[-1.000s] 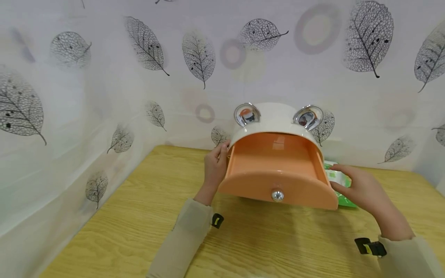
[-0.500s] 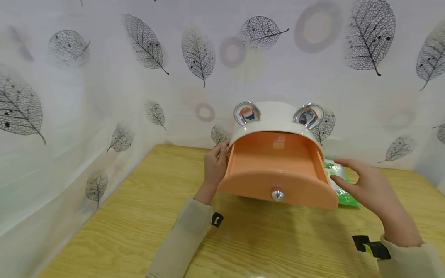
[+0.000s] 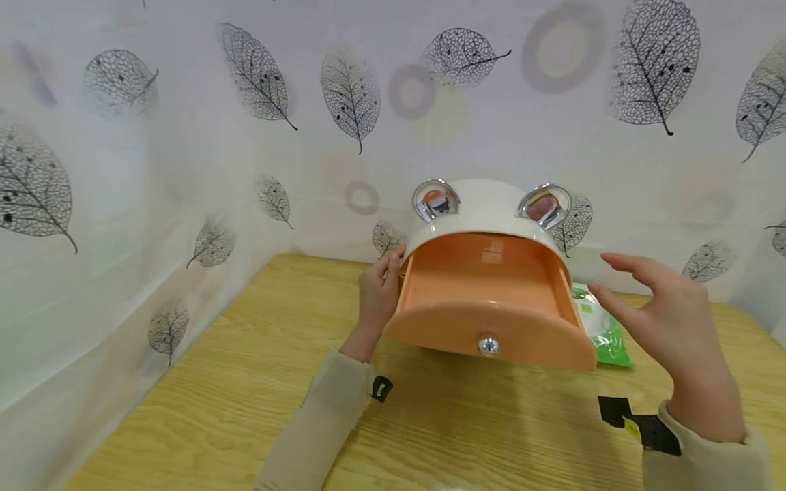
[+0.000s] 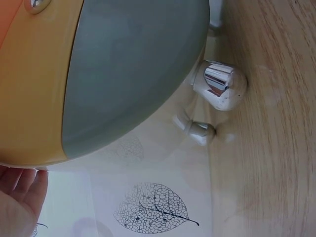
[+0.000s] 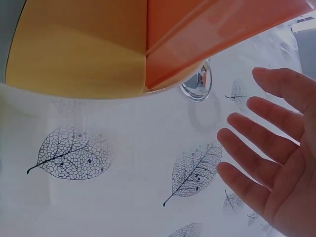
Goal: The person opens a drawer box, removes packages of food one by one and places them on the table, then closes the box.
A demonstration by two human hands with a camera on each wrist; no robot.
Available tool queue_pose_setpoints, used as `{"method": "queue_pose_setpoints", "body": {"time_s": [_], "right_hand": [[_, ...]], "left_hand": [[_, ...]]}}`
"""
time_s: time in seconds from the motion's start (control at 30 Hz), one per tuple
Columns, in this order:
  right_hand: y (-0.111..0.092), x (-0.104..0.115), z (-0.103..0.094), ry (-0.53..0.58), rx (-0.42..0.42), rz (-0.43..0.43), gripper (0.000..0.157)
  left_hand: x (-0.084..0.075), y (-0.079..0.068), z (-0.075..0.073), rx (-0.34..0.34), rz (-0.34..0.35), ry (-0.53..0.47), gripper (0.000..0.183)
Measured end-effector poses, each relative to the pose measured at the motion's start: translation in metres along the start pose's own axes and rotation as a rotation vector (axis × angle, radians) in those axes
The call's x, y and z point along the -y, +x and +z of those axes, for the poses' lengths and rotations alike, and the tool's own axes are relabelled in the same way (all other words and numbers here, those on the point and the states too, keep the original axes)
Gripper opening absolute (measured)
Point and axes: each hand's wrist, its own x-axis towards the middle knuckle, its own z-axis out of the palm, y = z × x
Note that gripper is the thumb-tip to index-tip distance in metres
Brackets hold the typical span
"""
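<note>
A glossy white, dome-topped plastic drawer box (image 3: 488, 204) stands near the middle of the far edge of a yellowish wood-grain surface (image 3: 276, 368). Its peach plastic top drawer (image 3: 537, 341) is pulled out: opening looks done, closing not yet. No contents show in it. Below, the curved yellow front (image 4: 42, 94) and grey-green front (image 4: 133, 69) appear closed, insides hidden. The left grip (image 3: 379, 290) rests against the box's side, apparently not clenched; the right grip (image 3: 681, 320), released, fingers spread, hangs beside the drawer, near a green-and-white plastic packet (image 3: 608, 337) towards the far edge, contents unclear.
</note>
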Motion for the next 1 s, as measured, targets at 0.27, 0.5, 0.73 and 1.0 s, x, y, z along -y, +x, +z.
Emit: {"method": "queue_pose_setpoints", "body": {"time_s": [0.27, 0.5, 0.73, 1.0], "right_hand": [[-0.004, 0.021, -0.008, 0.026, -0.138, -0.125, 0.034], [-0.013, 0.034, -0.007, 0.088, -0.222, -0.287, 0.042], [-0.024, 0.04, 0.004, 0.216, -0.331, -0.46, 0.036], [-0.033, 0.061, 0.021, 0.259, -0.148, -0.62, 0.035]], "left_hand": [[0.0, 0.001, -0.001, -0.008, 0.004, 0.002, 0.028], [0.002, 0.001, 0.0, -0.009, -0.004, -0.013, 0.027], [0.002, 0.001, 0.001, -0.019, -0.001, -0.012, 0.027], [-0.001, 0.0, 0.0, -0.007, -0.032, -0.004, 0.026]]}}
